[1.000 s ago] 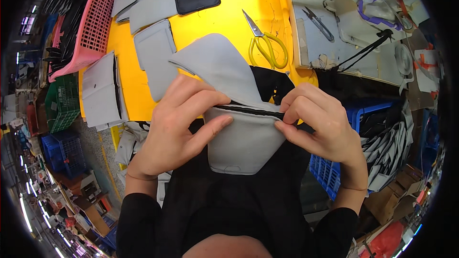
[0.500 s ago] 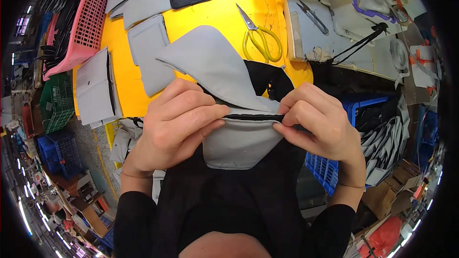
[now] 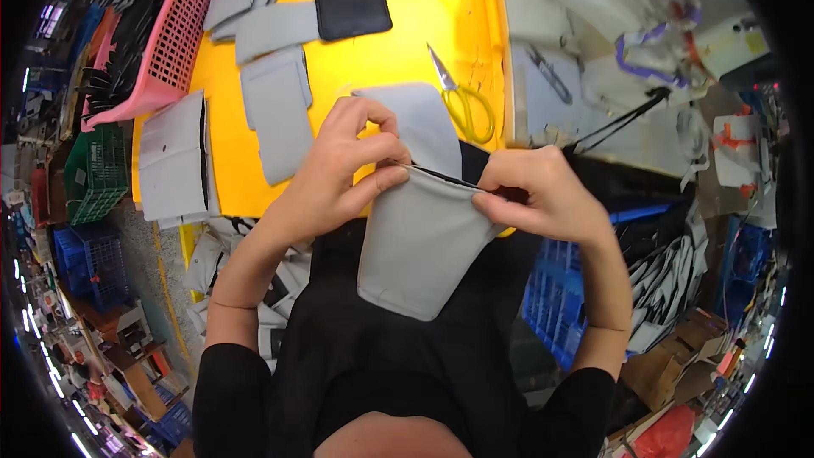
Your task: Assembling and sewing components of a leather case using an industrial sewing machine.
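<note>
Between my hands hangs a grey fabric piece point(image 3: 428, 237) with a dark strip along its upper edge. My left hand point(image 3: 352, 165) pinches the left end of that edge between thumb and fingers. At the right end, my right hand point(image 3: 538, 191) grips the same edge in a closed pinch. A paler grey flap point(image 3: 420, 123) of the fabric rises behind the edge, over the yellow table. The lower part hangs against my black clothing, tilted, its bottom corner toward me. Just beyond the piece lie scissors with yellow handles point(image 3: 468, 110), blades pointing away.
The yellow table point(image 3: 339, 64) bears grey fabric pieces point(image 3: 275, 30) and a black square pad point(image 3: 354, 11). A pink basket point(image 3: 182, 30) stands at the left. Thread snips point(image 3: 549, 72) lie on the machine bed at the right. A blue crate point(image 3: 555, 297) with fabric is beside me.
Both hands have moved farther out over the table, raising the fabric. Its edge now slants down to the right, more of the lower panel shows, and the upper flap has swung back.
</note>
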Demonstrator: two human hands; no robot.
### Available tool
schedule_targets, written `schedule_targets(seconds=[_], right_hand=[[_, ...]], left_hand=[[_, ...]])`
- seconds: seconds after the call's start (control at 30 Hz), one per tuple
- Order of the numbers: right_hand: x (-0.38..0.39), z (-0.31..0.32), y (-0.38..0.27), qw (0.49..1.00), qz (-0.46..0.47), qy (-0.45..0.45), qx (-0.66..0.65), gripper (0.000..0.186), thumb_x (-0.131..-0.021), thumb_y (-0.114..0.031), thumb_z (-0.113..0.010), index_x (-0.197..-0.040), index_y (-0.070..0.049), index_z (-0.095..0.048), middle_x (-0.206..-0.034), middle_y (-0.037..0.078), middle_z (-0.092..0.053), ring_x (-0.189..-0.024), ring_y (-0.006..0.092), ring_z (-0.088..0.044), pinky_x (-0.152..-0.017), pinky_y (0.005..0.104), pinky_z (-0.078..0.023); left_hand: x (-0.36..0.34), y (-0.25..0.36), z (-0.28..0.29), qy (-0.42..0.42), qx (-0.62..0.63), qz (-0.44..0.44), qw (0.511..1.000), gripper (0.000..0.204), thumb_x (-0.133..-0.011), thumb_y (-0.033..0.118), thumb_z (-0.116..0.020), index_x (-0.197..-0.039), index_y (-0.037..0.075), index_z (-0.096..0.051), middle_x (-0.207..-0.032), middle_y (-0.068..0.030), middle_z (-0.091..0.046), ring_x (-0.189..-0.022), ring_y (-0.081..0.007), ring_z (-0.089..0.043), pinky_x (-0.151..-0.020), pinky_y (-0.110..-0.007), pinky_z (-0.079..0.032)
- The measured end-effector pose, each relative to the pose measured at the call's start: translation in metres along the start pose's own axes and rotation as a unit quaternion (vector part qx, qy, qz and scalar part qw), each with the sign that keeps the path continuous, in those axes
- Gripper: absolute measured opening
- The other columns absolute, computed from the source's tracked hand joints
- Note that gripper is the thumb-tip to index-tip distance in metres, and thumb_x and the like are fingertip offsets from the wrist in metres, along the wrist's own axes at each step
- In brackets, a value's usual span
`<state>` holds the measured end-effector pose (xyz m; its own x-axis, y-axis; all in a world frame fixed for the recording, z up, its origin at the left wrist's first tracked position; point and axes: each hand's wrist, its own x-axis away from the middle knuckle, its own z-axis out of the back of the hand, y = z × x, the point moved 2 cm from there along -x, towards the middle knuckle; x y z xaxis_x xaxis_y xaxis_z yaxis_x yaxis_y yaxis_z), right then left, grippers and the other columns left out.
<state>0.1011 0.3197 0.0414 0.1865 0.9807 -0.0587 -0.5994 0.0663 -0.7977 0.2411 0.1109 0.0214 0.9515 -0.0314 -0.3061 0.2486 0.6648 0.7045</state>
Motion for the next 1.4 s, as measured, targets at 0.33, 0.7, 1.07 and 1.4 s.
schedule_targets(seconds=[0.33, 0.7, 1.07, 1.4], right_hand=[[-0.055, 0.025, 0.042, 0.957, -0.156, 0.197, -0.144, 0.013, -0.085, -0.007, -0.066, -0.074, 0.0, -0.064, -0.063, -0.004, -0.053, -0.057, 0.0069, -0.039, -0.053, 0.021, -0.033], [-0.12, 0.056, 0.028, 0.894, -0.104, 0.393, -0.19, 0.014, -0.088, -0.006, -0.064, -0.075, 0.0, -0.065, -0.063, -0.005, -0.051, -0.056, 0.0036, -0.036, -0.052, 0.019, -0.03], [-0.122, 0.047, 0.02, 0.864, -0.114, 0.426, -0.243, 0.014, -0.09, -0.006, -0.062, -0.079, 0.001, -0.065, -0.065, -0.006, -0.051, -0.057, 0.0035, -0.035, -0.053, 0.0187, -0.029], [-0.136, 0.051, 0.025, 0.832, -0.092, 0.479, -0.263, 0.017, -0.091, -0.008, -0.062, -0.076, 0.0, -0.063, -0.063, -0.005, -0.05, -0.056, 0.0043, -0.036, -0.052, 0.0197, -0.03]], left_hand=[[-0.141, -0.108, 0.031, -0.234, 0.181, 0.044, 0.954, 0.014, -0.096, 0.019, -0.059, -0.089, 0.007, -0.063, -0.084, -0.0016, -0.059, -0.076, -0.0127, -0.05, -0.071, -0.026, -0.043], [-0.239, -0.102, 0.103, -0.169, 0.032, 0.113, 0.979, 0.022, -0.094, 0.027, -0.062, -0.093, 0.006, -0.064, -0.089, -0.0043, -0.062, -0.079, -0.0144, -0.051, -0.075, -0.028, -0.044], [-0.254, -0.127, 0.102, -0.168, -0.031, 0.023, 0.985, 0.037, -0.09, 0.031, -0.067, -0.114, 0.003, -0.066, -0.114, -0.0097, -0.067, -0.101, -0.023, -0.061, -0.09, -0.035, -0.049], [-0.33, -0.161, 0.095, -0.388, 0.7, 0.276, 0.533, 0.037, -0.09, 0.024, -0.068, -0.12, 0.003, -0.061, -0.104, -0.0112, -0.067, -0.085, -0.0211, -0.064, -0.074, -0.035, -0.055]])
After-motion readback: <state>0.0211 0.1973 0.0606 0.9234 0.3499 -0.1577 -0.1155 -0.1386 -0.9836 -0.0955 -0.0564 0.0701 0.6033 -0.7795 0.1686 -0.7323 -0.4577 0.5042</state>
